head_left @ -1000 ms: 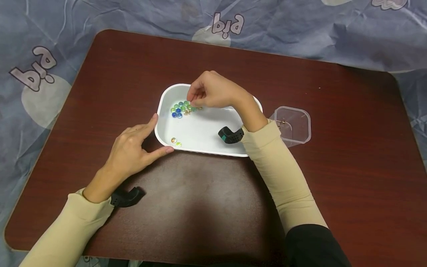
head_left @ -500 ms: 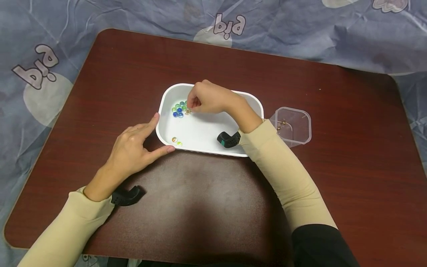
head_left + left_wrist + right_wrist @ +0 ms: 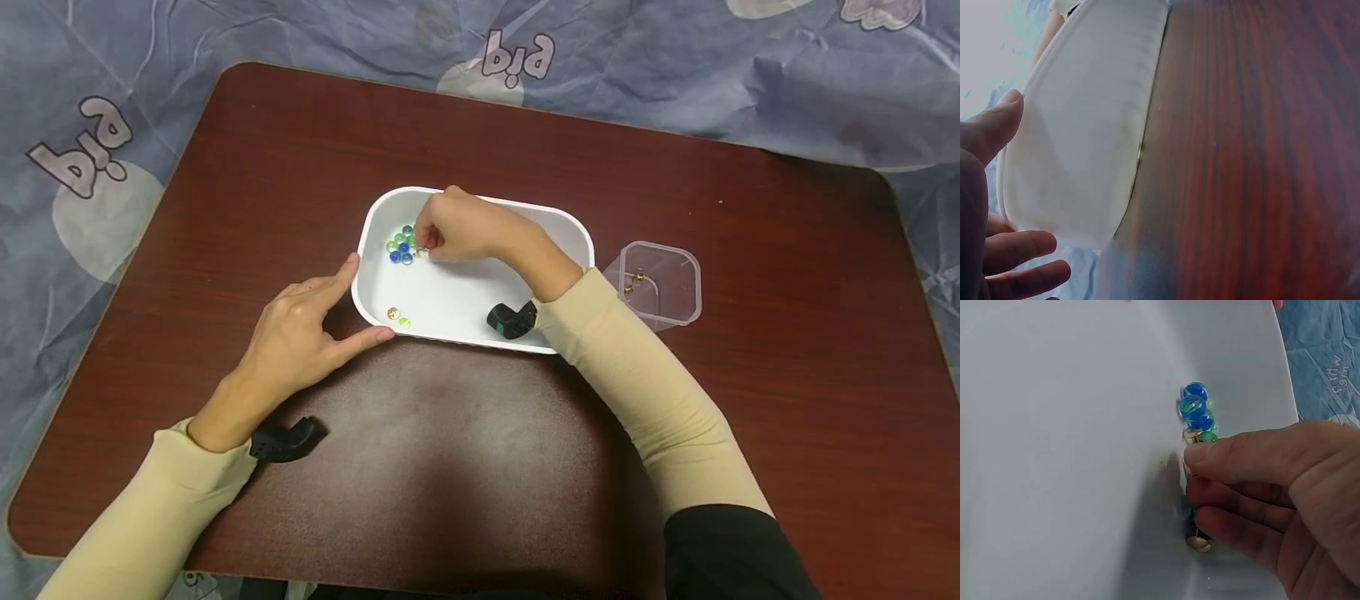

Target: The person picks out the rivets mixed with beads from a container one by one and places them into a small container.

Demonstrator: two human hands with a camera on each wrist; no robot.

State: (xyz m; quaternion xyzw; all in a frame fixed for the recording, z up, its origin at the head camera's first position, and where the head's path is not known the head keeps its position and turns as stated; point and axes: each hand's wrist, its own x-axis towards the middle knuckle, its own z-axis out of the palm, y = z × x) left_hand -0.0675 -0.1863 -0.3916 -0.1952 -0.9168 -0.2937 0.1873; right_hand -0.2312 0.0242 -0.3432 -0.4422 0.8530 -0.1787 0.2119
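Note:
A white tray (image 3: pixel 457 312) holds a cluster of green and blue glass marbles (image 3: pixel 403 248) near its left end, with gold-coloured thumbtacks (image 3: pixel 1199 544) among them. My right hand (image 3: pixel 468 227) reaches down into the tray at the right side of this cluster. In the right wrist view, its thumb and forefinger pinch a gold thumbtack (image 3: pixel 1192 434) right beside the blue marbles (image 3: pixel 1194 407); the fingertips hide part of it. My left hand (image 3: pixel 296 333) spreads around the tray's near left corner, fingers and thumb touching the rim, as the left wrist view also shows.
Two more marbles (image 3: pixel 398 317) lie by the tray's near left corner. To the right stands a clear plastic box (image 3: pixel 678 287) with a few gold thumbtacks (image 3: pixel 639 277) inside. Both sit on a dark brown table (image 3: pixel 810 350), with patterned blue cloth (image 3: pixel 660 58) behind it.
My right hand has lowered toward the tray floor and shifted slightly left, its fingers closing in at the cluster's edge. The left hand has stayed at the tray's corner.

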